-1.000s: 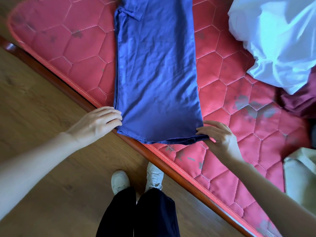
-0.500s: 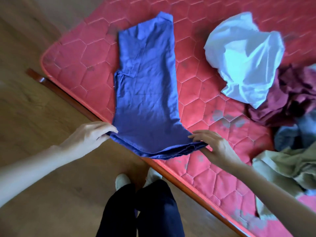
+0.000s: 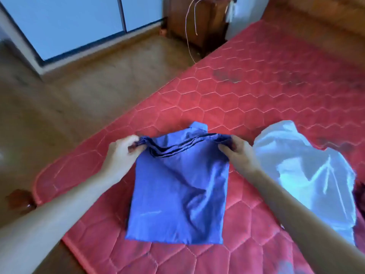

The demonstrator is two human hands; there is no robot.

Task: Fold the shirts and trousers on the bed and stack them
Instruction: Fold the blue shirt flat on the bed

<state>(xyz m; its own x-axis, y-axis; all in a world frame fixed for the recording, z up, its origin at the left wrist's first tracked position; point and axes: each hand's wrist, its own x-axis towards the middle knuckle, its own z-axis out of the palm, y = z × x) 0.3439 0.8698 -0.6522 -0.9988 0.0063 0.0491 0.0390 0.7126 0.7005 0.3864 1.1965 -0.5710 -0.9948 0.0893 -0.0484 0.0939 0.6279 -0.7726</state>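
A blue shirt point(image 3: 179, 190) lies folded in half on the red quilted mattress point(image 3: 246, 99), its doubled hem now at the far end over the collar. My left hand point(image 3: 123, 153) pinches the hem's left corner. My right hand point(image 3: 240, 153) pinches its right corner. Both hold the layered edge just above the mattress. A crumpled white garment point(image 3: 308, 175) lies to the right of the shirt, close to my right forearm.
The mattress corner point(image 3: 42, 184) and a wooden bed post point(image 3: 19, 200) are at the left. Wooden floor point(image 3: 88, 80), a dark wooden cabinet point(image 3: 197, 18) with a hanging cord, and glass doors point(image 3: 79, 22) lie beyond. A dark red garment point(image 3: 360, 194) shows at the right edge.
Both hands lifted the shirt's near hem and carried it away from me over the shirt, folding it in half. The view tilted up toward the room.
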